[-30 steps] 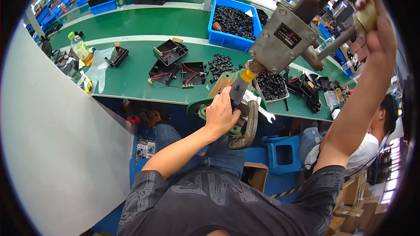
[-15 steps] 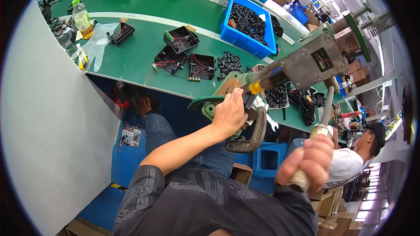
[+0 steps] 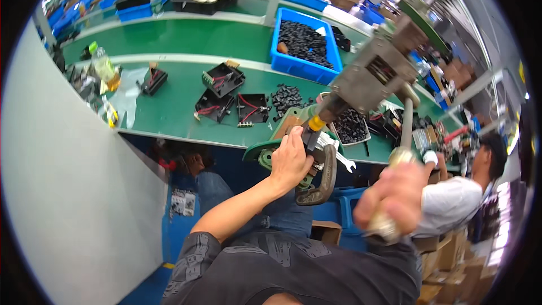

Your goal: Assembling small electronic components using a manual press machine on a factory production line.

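My right hand, blurred by motion, is wrapped round the tape-covered grip of the lever on a bench press. At the base of the press my left hand pinches a black plastic part, its fingers bunched over it. The yellow collar of the press ram comes down right by that part. An iron C-clamp hangs at the near edge of the press base, next to my left hand. What lies beneath my left fingers is hidden.
Open black boxes with red wires lie left of the press, beside a pile of small black parts. A blue bin stands behind. There is a wrench near the clamp. A co-worker sits at the right.
My view has shifted, so the bench sits lower and slightly left in the picture. My left hand stays on the black part, and my right hand keeps its hold on the lever.
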The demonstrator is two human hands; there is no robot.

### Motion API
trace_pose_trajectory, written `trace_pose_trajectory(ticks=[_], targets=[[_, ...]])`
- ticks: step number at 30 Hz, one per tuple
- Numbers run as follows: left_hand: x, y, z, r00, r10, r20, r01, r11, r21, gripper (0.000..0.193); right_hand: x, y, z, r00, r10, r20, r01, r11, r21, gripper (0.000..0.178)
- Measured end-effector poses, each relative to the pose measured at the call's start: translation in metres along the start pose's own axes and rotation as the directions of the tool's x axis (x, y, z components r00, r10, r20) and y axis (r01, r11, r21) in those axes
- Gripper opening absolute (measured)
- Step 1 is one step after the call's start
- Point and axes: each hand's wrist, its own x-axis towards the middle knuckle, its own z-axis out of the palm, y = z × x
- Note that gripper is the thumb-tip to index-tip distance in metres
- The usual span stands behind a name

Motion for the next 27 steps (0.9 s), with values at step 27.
trace_pose_trajectory(ticks=[27], targets=[[0.046, -0.037, -0.116, 0.785, -0.587, 0.198, 0.282, 0.054, -0.958, 0.073, -0.279, 0.399, 0.057, 0.133, 0.949, 0.285, -0.43, 0.314, -0.846, 0.026]])
